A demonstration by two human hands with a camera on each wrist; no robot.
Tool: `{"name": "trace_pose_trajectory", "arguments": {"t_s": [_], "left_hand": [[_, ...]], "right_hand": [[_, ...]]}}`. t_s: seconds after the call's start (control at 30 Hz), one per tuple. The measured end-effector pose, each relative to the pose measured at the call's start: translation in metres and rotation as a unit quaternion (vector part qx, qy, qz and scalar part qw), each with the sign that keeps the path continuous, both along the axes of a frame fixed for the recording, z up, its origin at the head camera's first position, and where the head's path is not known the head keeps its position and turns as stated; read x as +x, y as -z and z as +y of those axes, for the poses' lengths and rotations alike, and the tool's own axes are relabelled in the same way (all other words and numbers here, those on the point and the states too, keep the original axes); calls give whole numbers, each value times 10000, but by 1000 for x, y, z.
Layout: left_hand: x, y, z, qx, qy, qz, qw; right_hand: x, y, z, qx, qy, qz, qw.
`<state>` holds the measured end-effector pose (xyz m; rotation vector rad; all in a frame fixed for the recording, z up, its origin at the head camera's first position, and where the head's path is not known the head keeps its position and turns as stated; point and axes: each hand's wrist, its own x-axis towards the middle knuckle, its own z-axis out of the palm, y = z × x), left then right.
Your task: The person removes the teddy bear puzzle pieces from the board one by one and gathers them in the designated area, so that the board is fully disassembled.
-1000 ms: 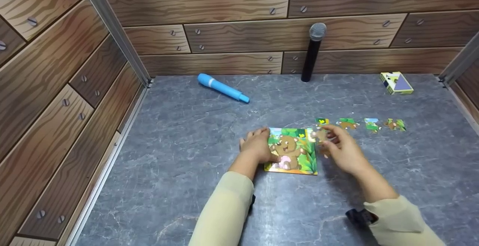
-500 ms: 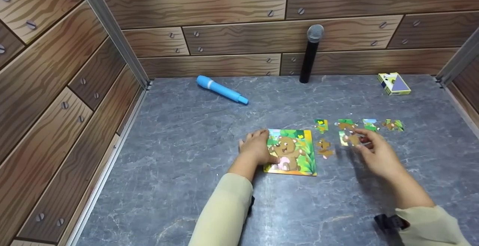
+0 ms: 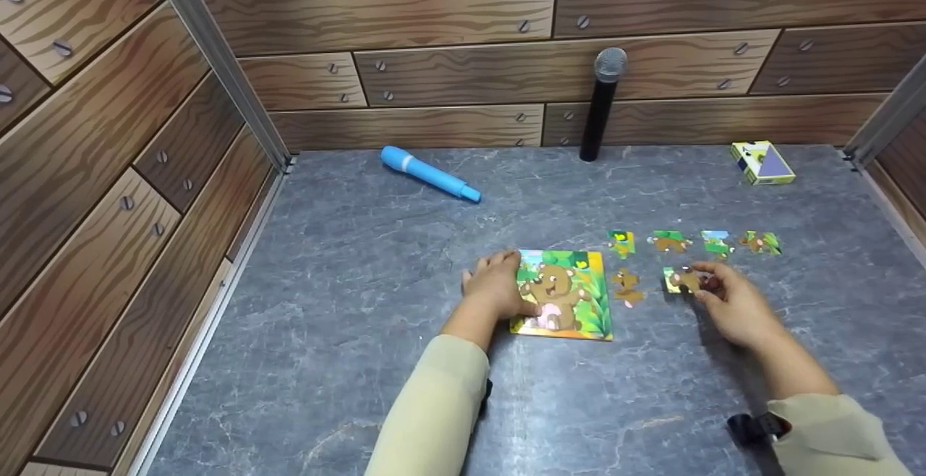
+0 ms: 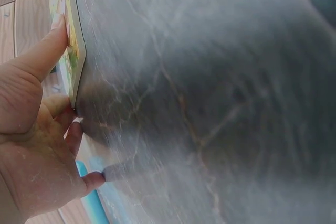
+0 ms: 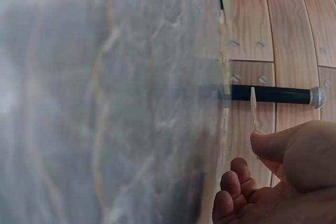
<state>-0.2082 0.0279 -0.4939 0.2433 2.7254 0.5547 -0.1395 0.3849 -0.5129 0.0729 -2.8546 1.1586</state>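
Observation:
A square puzzle board with a cartoon bear lies flat on the table. My left hand rests over its left side. In the left wrist view the thumb presses on the board's face, and one fingertip touches its edge. Right of the board, my right hand pinches a puzzle piece by its right side. The right wrist view shows this piece edge-on, held up off the table between thumb and a mostly hidden finger. A brown puzzle piece lies between board and right hand.
Several loose puzzle pieces lie in a row behind the right hand. A blue microphone-shaped object lies at the back left. A black microphone stands against the plank-patterned wall. A small yellow card box sits back right.
My right hand has carried its puzzle piece right, from the board's upper right edge, then slightly nearer to me below the row. My left hand has stayed on the board.

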Motion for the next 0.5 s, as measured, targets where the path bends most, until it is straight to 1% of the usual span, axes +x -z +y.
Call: {"name": "trace_pose_trajectory", "arguments": {"t_s": [0.23,0.5], "left_hand": [[0,0,0,-9,-8,-31,10000],[-1,1,0,-118,65,24,9999]], "right_hand": [[-3,5,5,80,-38,-286,9996],[-4,7,5,230,-165,-331,9990]]}}
